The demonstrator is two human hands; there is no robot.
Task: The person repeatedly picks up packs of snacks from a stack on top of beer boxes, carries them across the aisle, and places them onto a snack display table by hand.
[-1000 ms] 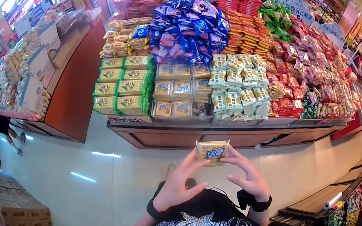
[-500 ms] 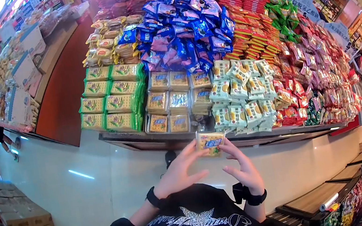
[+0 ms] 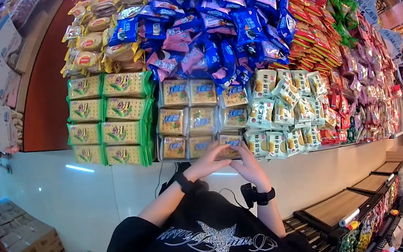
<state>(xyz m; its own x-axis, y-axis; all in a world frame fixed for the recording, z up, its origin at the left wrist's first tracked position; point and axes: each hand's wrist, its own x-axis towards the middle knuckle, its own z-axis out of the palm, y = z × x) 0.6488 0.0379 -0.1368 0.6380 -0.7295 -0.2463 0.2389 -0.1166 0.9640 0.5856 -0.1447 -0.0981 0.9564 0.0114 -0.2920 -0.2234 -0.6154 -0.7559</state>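
At the front right corner of a block of square yellow cracker packs in clear wrapping [image 3: 202, 120] sits one flat, square, clear-wrapped cracker packet with blue lettering [image 3: 230, 140], right at the fingertips of two bare hands. The left hand [image 3: 208, 163] reaches in from the near left, its fingers extended toward the packet's near edge; the right hand [image 3: 249, 168] comes up from the near right, fingers slightly bent beside the packet's right side. Neither hand is closed into a fist, and whether the fingertips grip the packet or only touch it cannot be told.

Just left of the block stand rectangular yellow biscuit packs in green-edged wrapping [image 3: 111, 120], stacked in two columns. To its right lies a heap of small white and pale-green pouches [image 3: 283, 108]. Behind rises a mound of glossy blue and pink pouches [image 3: 217, 23], with round cakes in clear and yellow wrappers [image 3: 107, 30] to its left.

Nearer the body, a black band [image 3: 184, 181] circles the left wrist and a black strapped device [image 3: 257, 194] the right, above a black shirt with a white star print [image 3: 220, 242].
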